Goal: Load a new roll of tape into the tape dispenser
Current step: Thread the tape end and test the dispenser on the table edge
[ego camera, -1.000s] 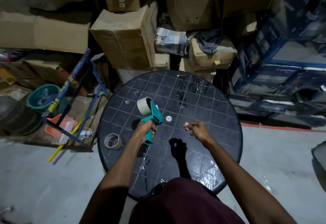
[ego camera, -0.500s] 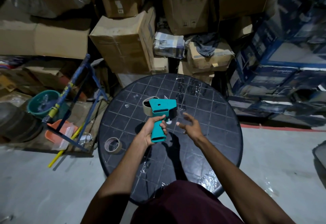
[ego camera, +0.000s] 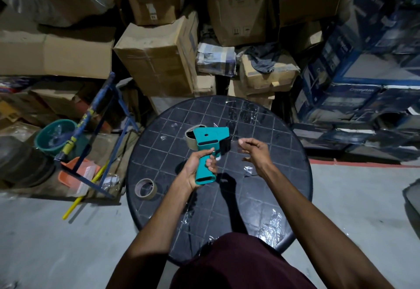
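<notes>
My left hand (ego camera: 197,168) grips the handle of a teal tape dispenser (ego camera: 210,137) and holds it above the round black table (ego camera: 285,175). A tan tape roll (ego camera: 190,135) sits on the dispenser's far left side, partly hidden by the body. Just right of the dispenser's front end, my right hand (ego camera: 254,152) has its fingers curled. Thumb and forefinger appear to pinch a faint clear strip of tape coming off the dispenser. A second, nearly used tape roll (ego camera: 145,188) lies flat on the table's left edge.
Scraps of clear tape (ego camera: 269,220) stick to the tabletop. Cardboard boxes (ego camera: 159,61) are stacked behind the table and blue boxes (ego camera: 354,97) to the right. A blue metal frame (ego camera: 100,129), a green tub (ego camera: 54,136) and an orange tray (ego camera: 77,172) stand on the floor at left.
My left hand has turned the dispenser so its flat teal side faces me. My right hand moved from the table's middle up to the dispenser's front and curled its fingers.
</notes>
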Demonstrator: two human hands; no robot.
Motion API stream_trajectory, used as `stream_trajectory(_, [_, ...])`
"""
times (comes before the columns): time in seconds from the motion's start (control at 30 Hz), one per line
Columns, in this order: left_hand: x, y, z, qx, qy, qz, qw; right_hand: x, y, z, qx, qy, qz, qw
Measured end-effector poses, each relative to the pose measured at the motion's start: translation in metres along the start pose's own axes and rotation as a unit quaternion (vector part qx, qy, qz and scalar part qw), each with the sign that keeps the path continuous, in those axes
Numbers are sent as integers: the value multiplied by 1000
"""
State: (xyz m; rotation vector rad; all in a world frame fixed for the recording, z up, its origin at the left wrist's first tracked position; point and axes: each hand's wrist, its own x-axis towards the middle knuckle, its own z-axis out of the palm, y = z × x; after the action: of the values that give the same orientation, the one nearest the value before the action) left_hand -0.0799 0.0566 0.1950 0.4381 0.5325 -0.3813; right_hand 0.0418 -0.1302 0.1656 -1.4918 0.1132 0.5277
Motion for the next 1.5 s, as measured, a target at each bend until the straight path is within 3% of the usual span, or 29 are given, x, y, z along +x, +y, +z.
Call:
stream_trajectory(0.27, [-1,-11,7,-19,-40,-7,999,-2,-20,7,-31,67,-85,994])
stream_trajectory(0.43, [-3,-13,16,25,-15,-14,999,-2,-20,3,-18,34,-101,994])
stream_trajectory(0.53, [-9,-9,21,103,39,0,994,-2,-10,-12,28,-14,-49,998])
stream_trajectory(0.67, [-14,-5,29,193,82,-3,978,-6,3,-26,49,-49,115,991])
stream_trajectory(0.77, [-11,-4,33,247,90,-9,965,-9,9,-25,-16,-79,277,957])
stream_trajectory(0.83, [-8,-4,34,287,96,-8,953,-13,9,-24,-13,-123,334,934])
stream_trajectory(0.97, [-7,-4,37,325,93,-9,941,-16,6,-26,-25,-147,346,926])
stream_trajectory(1.23, [-7,1,38,336,95,-5,937,-15,1,-29,25,-121,335,934])
stream_trajectory(1.5, [-11,2,35,343,98,-8,934,-19,6,-25,0,-118,331,936])
